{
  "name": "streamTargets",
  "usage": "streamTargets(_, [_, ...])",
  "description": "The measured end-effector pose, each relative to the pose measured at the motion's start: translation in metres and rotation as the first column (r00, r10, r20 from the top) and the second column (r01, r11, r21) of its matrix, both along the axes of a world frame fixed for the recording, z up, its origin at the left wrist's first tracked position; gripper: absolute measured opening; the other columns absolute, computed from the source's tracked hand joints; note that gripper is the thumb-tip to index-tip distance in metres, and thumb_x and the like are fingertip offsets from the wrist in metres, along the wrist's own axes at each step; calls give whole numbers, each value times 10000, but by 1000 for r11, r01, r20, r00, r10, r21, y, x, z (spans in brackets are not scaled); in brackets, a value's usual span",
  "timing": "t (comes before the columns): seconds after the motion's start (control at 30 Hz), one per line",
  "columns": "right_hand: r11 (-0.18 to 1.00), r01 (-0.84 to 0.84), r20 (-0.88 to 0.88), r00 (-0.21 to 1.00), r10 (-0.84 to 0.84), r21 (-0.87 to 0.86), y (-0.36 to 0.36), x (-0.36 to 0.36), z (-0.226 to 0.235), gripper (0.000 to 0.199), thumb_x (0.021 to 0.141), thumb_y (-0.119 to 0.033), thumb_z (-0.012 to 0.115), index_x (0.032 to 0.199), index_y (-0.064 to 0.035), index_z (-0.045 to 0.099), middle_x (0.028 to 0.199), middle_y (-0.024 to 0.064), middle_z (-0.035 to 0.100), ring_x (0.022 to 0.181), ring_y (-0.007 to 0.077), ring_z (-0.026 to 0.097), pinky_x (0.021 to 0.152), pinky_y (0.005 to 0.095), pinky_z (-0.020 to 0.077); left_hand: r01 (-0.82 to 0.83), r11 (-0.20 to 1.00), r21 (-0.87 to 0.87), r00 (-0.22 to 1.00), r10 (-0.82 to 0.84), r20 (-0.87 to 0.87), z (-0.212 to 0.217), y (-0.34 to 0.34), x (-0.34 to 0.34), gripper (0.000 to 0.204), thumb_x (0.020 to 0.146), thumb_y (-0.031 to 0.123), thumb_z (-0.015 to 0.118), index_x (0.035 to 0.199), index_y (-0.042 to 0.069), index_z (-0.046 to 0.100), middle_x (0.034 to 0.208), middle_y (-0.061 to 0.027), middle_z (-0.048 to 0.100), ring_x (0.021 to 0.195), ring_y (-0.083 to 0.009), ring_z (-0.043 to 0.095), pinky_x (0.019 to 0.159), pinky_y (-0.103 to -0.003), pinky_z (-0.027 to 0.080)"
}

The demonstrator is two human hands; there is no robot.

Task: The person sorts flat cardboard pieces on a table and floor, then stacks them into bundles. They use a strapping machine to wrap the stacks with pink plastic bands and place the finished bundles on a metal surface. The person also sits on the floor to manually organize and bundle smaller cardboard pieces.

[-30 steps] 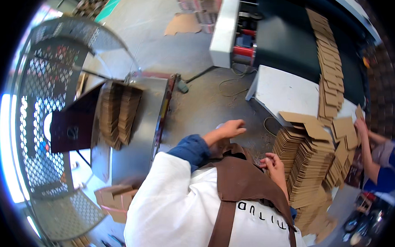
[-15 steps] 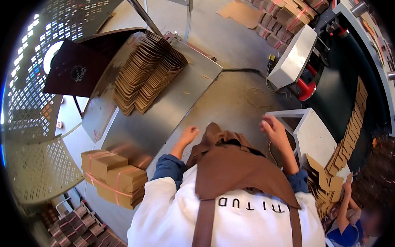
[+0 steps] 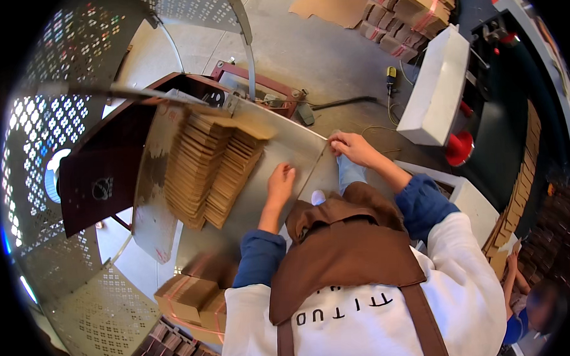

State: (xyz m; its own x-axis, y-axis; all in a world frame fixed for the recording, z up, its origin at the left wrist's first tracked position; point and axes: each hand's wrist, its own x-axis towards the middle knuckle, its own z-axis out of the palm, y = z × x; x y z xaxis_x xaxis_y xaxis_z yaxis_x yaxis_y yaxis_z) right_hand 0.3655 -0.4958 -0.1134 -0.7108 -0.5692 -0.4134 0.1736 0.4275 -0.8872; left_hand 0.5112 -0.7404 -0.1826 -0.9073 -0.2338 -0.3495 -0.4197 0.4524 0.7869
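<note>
On the metal table point(image 3: 278, 159), left hand point(image 3: 281, 181) lies flat & open, right hand point(image 3: 353, 147) pinches its edge w/ nothing held; reach slow for card stack point(image 3: 209, 174).

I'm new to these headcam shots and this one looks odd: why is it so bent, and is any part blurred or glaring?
Head view: the fisheye lens bends straight edges, such as the metal table rim, toward a black border. Daylight glares white through the perforated screen at left. The bundled boxes below are smeared by motion blur, while the left hand, right hand and card stack stay fairly sharp.
</note>
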Motion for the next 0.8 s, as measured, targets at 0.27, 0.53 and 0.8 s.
streamTargets(0.27, [987,-82,-62,994,91,141,-110,-154,-256,349,859,-256,532,1122,-44,616,998,169,677,910,322,652,824,401,501,134,785,-605,980,-197,-40,-62,16,-177,332,895,242,585,1170,58,562,1301,-115,516,1233,-312,447,1058,-504,279])
streamTargets(0.53, [971,-199,73,979,191,134,-215,-216,-384,452,843,-176,507,1276,-46,493,1282,193,540,1136,367,544,956,432,443,220,739,-636,976,-173,136,-78,14,-203,353,839,331,574,1106,106,618,1144,-37,632,1160,-237,519,1058,-506,183])
streamTargets(0.8, [965,-226,71,973,218,135,-244,-234,-408,415,845,-164,517,1242,-45,505,1199,190,582,1112,361,551,924,459,451,227,769,-598,974,-168,154,-83,6,-214,305,811,332,581,981,89,651,1070,-29,659,1094,-233,558,1063,-479,161])
